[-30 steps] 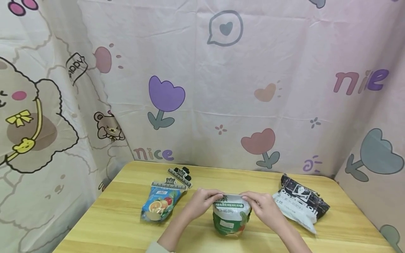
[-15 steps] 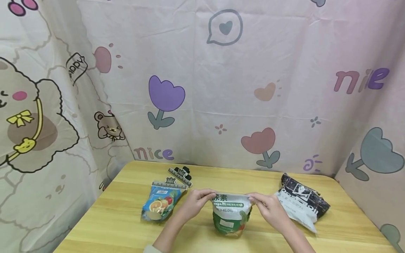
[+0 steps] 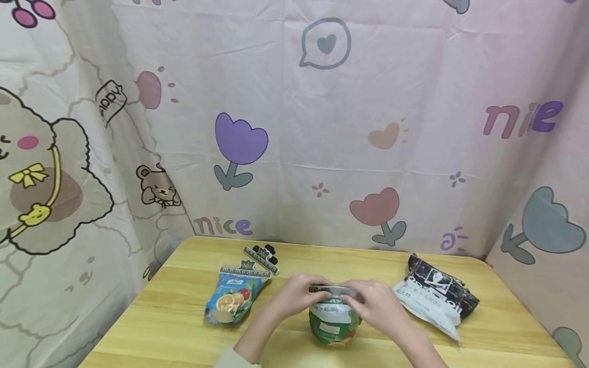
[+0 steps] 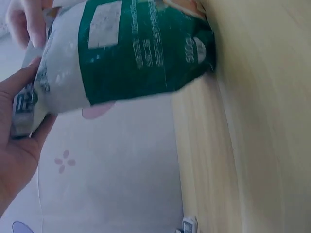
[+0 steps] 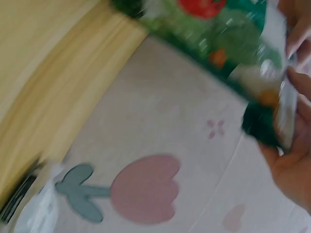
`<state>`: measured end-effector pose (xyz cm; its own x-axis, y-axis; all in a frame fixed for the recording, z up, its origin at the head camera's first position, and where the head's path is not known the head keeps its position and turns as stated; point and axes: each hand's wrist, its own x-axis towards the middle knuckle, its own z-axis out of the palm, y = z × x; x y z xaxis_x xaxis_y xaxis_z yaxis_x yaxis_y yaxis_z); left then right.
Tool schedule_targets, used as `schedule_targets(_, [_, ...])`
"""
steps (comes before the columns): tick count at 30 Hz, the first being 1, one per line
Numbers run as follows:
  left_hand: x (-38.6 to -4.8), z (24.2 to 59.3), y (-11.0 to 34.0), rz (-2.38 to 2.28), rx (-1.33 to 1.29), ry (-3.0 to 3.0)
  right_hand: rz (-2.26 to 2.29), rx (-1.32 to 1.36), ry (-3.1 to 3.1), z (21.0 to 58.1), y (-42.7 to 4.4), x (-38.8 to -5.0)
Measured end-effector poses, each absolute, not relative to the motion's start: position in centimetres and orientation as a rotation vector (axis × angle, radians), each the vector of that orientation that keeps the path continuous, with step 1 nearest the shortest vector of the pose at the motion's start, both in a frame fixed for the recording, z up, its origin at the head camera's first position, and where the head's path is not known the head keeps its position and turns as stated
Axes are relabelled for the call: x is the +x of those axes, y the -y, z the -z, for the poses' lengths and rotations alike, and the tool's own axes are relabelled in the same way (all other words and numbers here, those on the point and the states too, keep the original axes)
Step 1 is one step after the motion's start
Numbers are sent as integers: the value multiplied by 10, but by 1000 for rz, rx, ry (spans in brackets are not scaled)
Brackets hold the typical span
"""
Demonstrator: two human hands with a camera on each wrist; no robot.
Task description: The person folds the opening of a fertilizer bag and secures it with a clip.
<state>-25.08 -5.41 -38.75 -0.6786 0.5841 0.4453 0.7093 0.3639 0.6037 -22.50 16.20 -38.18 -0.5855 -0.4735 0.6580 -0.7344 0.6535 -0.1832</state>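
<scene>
Bordering the table (image 3: 161,312): patterned cloth (image 3: 294,153) hangs along the far edge at 12 o'clock and stands beyond the sides at 9 and 3
Tabletop room: wood shows between the green-and-white bag (image 3: 335,329) and the blue packet (image 3: 234,296) at 10 o'clock, and towards the black-and-white packaging (image 3: 432,306) at 2 o'clock
Piano-key clips: a fitted clip (image 3: 246,271) spans the blue packet's top; a loose clip (image 3: 263,259) lies just behind it, at 11 o'clock
Green-and-white bag: upright on the near half of the tabletop, between the hands
Left hand (image 3: 301,296): forearm slanting from 7 o'clock, thumb on the bag's near face, fingers behind
Right hand (image 3: 375,302): forearm slanting from 5 o'clock, thumb towards the left thumb
Grip: both hands closed, pinching the bag's top between thumbs and fingers
</scene>
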Motion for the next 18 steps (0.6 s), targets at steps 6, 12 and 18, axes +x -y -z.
schedule_targets(6, [-252,390,46,1231,-1095,2517,-516,854,2371,380,-153,-224])
schedule_targets(12, [-253,394,42,1220,-1084,2424,-474,871,2122,389,-153,-231])
schedule_targets(18, [-253,397,43,1224,-1103,2362,-500,923,1996,397,-152,-235])
